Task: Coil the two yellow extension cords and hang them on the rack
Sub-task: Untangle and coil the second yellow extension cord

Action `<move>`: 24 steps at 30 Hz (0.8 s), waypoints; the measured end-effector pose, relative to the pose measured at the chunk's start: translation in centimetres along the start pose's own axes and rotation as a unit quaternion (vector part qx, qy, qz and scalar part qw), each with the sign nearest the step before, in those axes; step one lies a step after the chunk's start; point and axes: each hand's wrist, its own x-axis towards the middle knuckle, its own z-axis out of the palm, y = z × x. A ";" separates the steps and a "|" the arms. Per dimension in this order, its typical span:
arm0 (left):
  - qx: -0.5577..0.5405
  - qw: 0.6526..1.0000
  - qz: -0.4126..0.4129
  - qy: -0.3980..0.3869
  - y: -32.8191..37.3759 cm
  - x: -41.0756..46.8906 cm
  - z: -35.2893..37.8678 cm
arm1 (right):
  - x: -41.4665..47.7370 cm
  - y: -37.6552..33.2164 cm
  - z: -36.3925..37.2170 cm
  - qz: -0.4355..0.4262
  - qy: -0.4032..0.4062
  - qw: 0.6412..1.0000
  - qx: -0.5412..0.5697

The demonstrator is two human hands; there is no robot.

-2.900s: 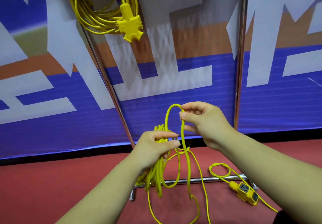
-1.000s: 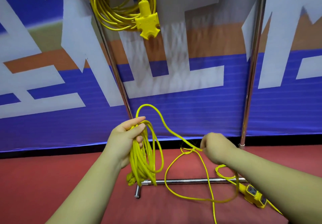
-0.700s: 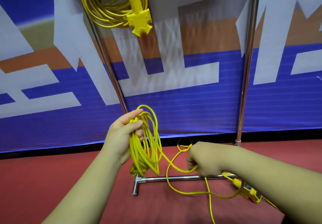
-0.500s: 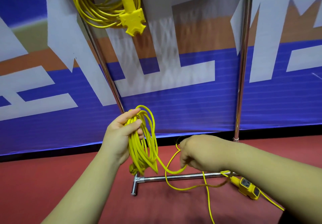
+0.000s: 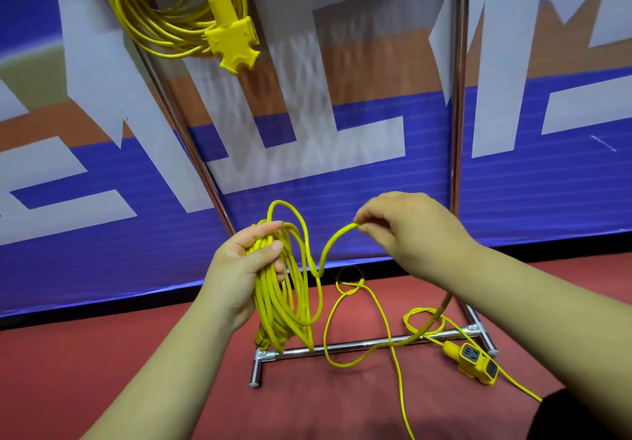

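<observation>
Nothing legible here for you. The banner [image 5: 376, 200] behind the rack [image 5: 456, 131] carries big white letter shapes on blue and orange, but they're cropped and skewed, so you won't get a word out of them. The hanging three-way socket [image 5: 232, 42] has a faint raised mark, too blurred to read. You can't make out any label on the socket block [image 5: 475, 364] on the floor [image 5: 102, 354].

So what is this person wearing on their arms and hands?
Nothing that shows: no sleeves reach into the picture, and the left hand and right hand have no gloves, rings, watch or wristband in view.
</observation>
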 end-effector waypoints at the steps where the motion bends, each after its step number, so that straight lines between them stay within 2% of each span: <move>1: -0.005 1.000 -0.002 -0.001 0.1 0.0 0.0 | 0.2 0.3 0.0 0.013 -0.028 0.999 -0.043; 4: -0.026 1.000 0.004 -0.002 0.3 0.1 -0.1 | 0.5 1.3 0.6 0.031 -0.119 0.981 -0.152; 8: -0.044 0.999 0.019 0.007 0.6 0.1 -0.2 | 0.3 1.6 1.6 0.008 -0.229 0.950 -0.211; 13: -0.022 0.999 0.022 0.016 0.3 0.2 -0.2 | -0.5 0.3 2.3 -0.060 -0.366 0.915 -0.161; 16: -0.020 0.999 0.025 0.007 0.2 0.2 -0.1 | -0.7 -0.5 2.3 -0.069 -0.417 0.904 -0.061; 19: -0.003 1.000 0.028 -0.013 0.1 -0.1 0.2 | -0.4 -0.9 1.8 -0.066 -0.416 0.905 0.064; 24: 0.048 0.997 0.016 -0.049 -0.2 -0.7 1.3 | 0.2 -0.2 0.7 -0.017 -0.303 0.929 0.213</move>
